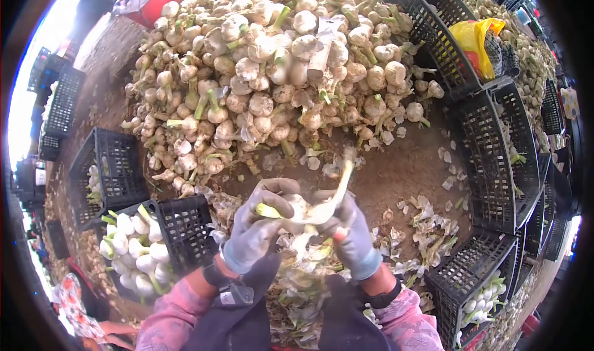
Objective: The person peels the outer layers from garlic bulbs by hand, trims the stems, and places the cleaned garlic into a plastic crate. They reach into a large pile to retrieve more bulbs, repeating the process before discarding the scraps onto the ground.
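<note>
My left hand [260, 224], in a grey-blue glove, is closed around a garlic bulb [298, 207] whose green cut stem [268, 211] pokes out between the fingers. Beside it my right hand [351, 230], gloved too, grips a long pale leafy strip [339, 193] that rises from the bulb and bends upward. Loose skin hangs below the bulb. Something small and orange-red shows at the right thumb. Beyond both hands lies a large heap of unpeeled garlic [260, 78].
Cleaned white garlic [145, 247] fills a black crate at left, near another crate [117, 171]. Black crates [489, 159] line the right side, one with a yellow bag [479, 38]. Peeled skins [427, 227] litter the ground. Another person's patterned clothing [74, 301] shows at lower left.
</note>
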Tool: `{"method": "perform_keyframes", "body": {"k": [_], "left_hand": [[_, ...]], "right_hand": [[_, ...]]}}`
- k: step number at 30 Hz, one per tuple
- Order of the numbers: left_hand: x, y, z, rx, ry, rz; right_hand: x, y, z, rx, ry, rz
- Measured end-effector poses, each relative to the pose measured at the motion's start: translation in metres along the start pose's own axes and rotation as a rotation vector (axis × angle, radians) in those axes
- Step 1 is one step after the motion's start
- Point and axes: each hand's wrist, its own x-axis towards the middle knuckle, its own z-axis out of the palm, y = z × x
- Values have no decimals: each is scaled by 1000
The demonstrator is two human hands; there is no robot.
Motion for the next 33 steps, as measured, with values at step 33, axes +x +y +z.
{"method": "perform_keyframes", "body": {"k": [33], "left_hand": [[11,-12,-33,-928,198,-164]], "right_hand": [[13,45,-15,-944,-139,-286]]}}
